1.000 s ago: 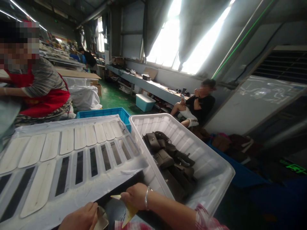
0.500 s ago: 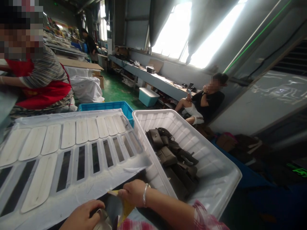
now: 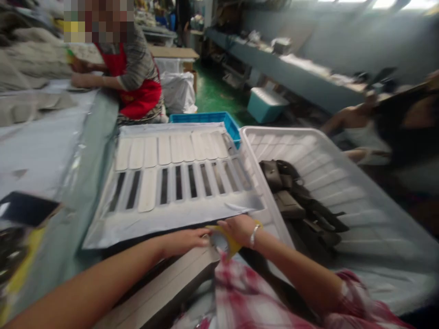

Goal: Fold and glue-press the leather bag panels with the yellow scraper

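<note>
In front of my body, my right hand point(image 3: 239, 229) grips a yellow ring-shaped roll that looks like tape point(image 3: 234, 246), with a pale hollow centre. My left hand point(image 3: 185, 240) reaches in from the left, its fingers closed against the roll's left edge; blur hides the exact grip. Under my left forearm lies a long beige strip point(image 3: 161, 292), partly covered by the arm. Just beyond both hands is a slotted panel covered in whitish cloth point(image 3: 126, 233). Several pale rounded strips point(image 3: 148, 189) lie on it, most in the far row.
At the right, a white plastic tub point(image 3: 370, 183) holds dark bags point(image 3: 291, 203). A blue crate point(image 3: 206, 118) stands behind the panel. A person in a red apron point(image 3: 142, 98) works at the left table point(image 3: 51, 132); another person point(image 3: 366, 132) sits at the right. A dark phone-like slab point(image 3: 29, 208) lies left.
My view has swung left and down, so the left table now shows. My left hand has come up beside the right, and the yellow roll is now visible between them.
</note>
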Demonstrator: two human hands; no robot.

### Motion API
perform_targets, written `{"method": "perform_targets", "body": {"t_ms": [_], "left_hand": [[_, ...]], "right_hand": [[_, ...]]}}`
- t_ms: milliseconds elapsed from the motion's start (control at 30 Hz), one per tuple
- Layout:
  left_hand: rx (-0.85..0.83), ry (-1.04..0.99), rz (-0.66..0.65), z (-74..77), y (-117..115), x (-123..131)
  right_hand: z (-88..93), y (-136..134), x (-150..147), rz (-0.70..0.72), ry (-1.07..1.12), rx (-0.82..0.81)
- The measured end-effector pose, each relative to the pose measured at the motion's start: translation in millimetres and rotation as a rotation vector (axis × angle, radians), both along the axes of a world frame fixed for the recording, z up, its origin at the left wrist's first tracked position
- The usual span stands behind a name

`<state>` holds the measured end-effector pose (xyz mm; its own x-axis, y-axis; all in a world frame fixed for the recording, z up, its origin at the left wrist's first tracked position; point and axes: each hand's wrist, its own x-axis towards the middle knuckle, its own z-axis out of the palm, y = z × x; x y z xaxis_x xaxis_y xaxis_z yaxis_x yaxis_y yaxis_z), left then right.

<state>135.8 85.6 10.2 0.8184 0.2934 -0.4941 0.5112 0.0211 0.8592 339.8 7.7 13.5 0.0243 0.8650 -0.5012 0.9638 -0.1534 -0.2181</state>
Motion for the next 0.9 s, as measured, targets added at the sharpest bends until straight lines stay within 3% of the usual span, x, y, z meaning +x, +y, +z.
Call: {"method": "perform_targets", "body": {"t_ms": [67, 167, 367, 633, 900], "left_hand": [[-0.114, 0.042, 0.026, -1.4, 11.6, -9.7], [-0.259, 0.05, 0.019, -18.0, 23.6, -18.4], [-0.733, -0.117, -0.029, -50.4, 25.1, -15.0], [-0.869, -0.236, 0.088, -65.4, 19.0, -16.6], [-0.864, -0.212, 0.054, -66.6, 17.3, -13.4]], "right_hand": [[-6.5, 8.1, -1.3, -0.027, -0.042, 0.009], [-10.4, 17.6, -2.8, 0.001, -0.052, 0.004], [-10.6, 34.5, -12.0, 0.146, -0.05, 0.006], [-15.4, 61.7, -22.8, 0.517, -0.007, 0.081], [-10.8, 72.9, -30.1, 0.605, -0.001, 0.048]]}}
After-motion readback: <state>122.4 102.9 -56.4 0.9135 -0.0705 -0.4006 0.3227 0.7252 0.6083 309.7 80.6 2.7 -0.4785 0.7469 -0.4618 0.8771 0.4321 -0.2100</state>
